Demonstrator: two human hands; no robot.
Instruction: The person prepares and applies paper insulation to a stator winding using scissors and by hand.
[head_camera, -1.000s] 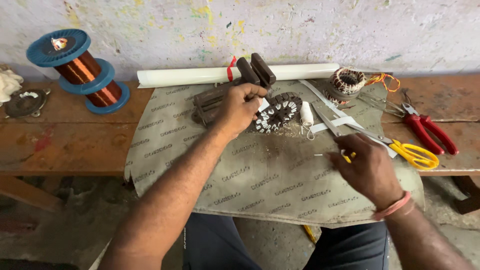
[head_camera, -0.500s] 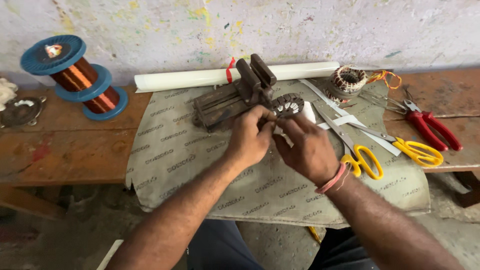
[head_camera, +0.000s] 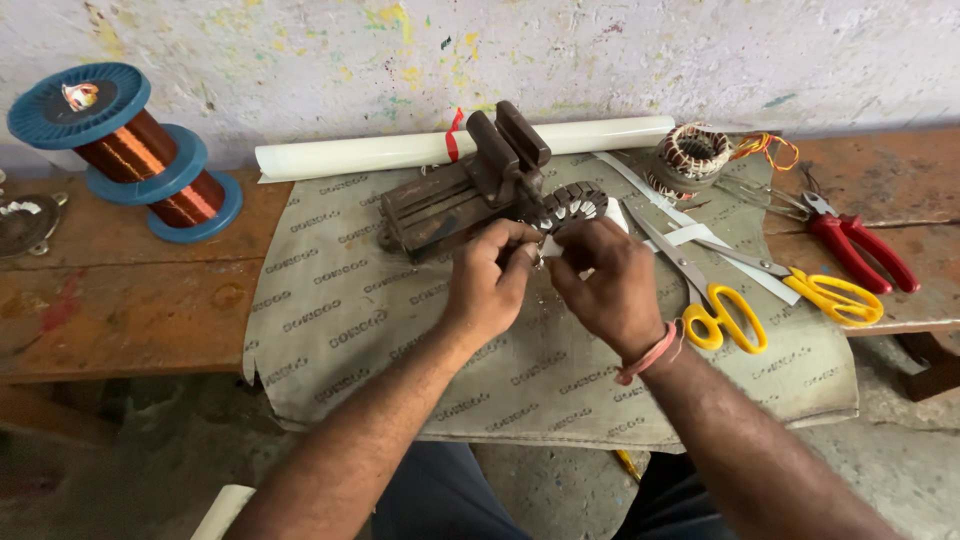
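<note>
Left hand: we pinch a small white slip, prob. insulation paper, fingers narrow, steadying it just below the stator core.
Right hand: curled on the same slip from the other side; both thumbs meet so the piece stays flat.
Stator core: just above our fingertips, clamped in the bench vise so both hands stay free.
Scissors: yellow-handled scissors right beside right wrist, within reach.
Copper wire spools: far left of left hand.

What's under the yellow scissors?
The yellow scissors lie on white paper strips and a grey printed cloth covering the wooden bench. The bench beneath the cloth is hidden.
</note>
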